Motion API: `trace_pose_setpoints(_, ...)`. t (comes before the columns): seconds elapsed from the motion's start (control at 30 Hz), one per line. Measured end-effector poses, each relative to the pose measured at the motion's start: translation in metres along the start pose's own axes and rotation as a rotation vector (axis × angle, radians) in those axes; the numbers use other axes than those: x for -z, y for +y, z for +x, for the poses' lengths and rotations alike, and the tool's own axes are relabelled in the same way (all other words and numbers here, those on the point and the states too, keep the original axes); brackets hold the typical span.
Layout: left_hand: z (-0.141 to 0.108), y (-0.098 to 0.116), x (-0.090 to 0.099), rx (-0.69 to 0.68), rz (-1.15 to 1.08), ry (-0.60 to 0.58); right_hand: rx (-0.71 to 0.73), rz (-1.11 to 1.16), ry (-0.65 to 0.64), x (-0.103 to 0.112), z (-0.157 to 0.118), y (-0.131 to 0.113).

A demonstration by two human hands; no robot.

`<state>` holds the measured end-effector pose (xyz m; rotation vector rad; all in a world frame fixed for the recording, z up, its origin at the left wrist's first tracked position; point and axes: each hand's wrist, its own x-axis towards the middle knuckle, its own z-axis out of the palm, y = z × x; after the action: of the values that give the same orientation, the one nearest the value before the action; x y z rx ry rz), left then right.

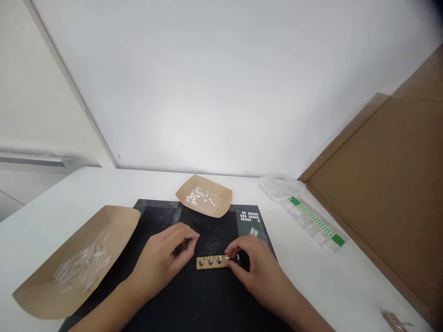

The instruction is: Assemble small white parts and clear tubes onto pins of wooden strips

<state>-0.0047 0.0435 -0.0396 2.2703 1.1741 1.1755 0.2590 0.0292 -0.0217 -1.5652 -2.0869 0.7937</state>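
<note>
On the black mat (180, 299) lies a short tan strip (206, 264) with a row of several dark round fittings, each with a small white piece standing in it. My right hand (254, 265) is at the strip's right end, thumb and forefinger pinched around a small white piece (227, 259); its fingers hide part of that end. Just left of the strip, my left hand (166, 253) hovers with thumb and fingertip pressed together. Anything between those fingertips is too small to make out.
A brown paper tray (128, 221) at left holds clear plastic pieces. Another paper tray (224, 193) behind holds small white bits. A sheet of white oval stickers (244, 228) lies on the mat's far right. A green-and-clear strip pack (316, 221) and a cardboard wall (387, 193) stand right.
</note>
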Motion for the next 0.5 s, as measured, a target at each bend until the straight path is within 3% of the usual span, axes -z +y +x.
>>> trace_pose_setpoints(0.23, 0.026, 0.005, 0.017, 0.200, -0.035, 0.030, 0.014, -0.004, -0.008, 0.001, -0.001, 0.003)
trace_pose_setpoints(0.37, 0.067, 0.002, 0.017, 0.256, 0.096, -0.065, -0.002, 0.008, 0.009, 0.001, -0.004, 0.002)
trace_pose_setpoints(0.5, 0.109, -0.010, 0.001, 0.290, 0.221, -0.098, -0.025, 0.046, 0.011, 0.002, -0.003, 0.003)
